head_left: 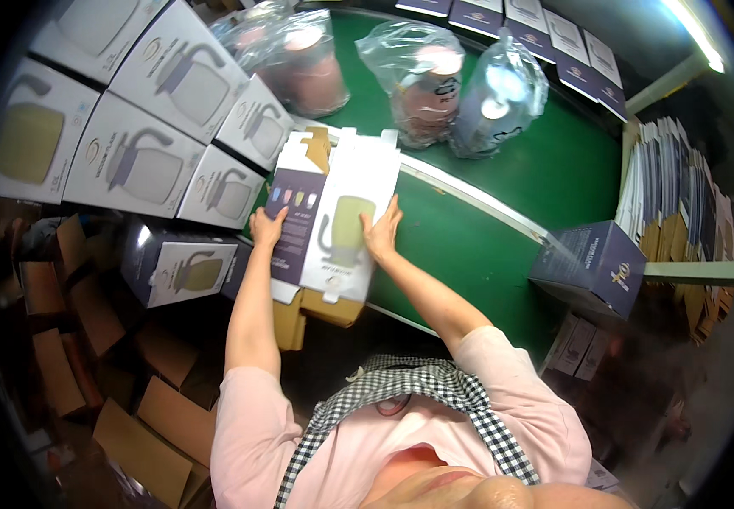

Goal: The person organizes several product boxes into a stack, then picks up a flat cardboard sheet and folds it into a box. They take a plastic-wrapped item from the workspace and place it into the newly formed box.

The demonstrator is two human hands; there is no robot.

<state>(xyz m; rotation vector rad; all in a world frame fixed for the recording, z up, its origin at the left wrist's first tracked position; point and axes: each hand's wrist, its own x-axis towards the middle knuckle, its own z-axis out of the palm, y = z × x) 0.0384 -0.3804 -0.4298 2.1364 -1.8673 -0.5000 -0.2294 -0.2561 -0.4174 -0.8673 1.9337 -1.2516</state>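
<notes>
A person's two bare hands were apart, with a printed carton (323, 229) held between them just left of centre, toward 11 o'clock, over the near edge of a green table (477, 267). The left hand (268, 226), on the carton's 9 o'clock side, gripped the edge with its thumb on a dark purple panel. The right hand (381, 230), on the 3 o'clock side, gripped the opposite edge, its thumb over a white panel showing a yellow-green jug upside down. Brown flaps stuck out at the carton's 12 and 6 o'clock ends.

White boxes (142, 165) with jug pictures were stacked at 10 o'clock, and another picture box (193, 273) sat at 9 o'clock. Along the table's far side, between 11 and 1 o'clock, were a pink bundle (316, 81), a second pink item (428, 97) and a bluish item (490, 110), all in clear plastic bags. A pale rail (477, 197) crossed the table. A purple box (592, 267) stood at 3 o'clock, below a row of flat cartons (668, 182) packed upright. Open brown boxes (142, 433) lay at 8 o'clock. At 6 o'clock, the person wore a pink shirt (528, 416) and a checked apron (418, 377).
</notes>
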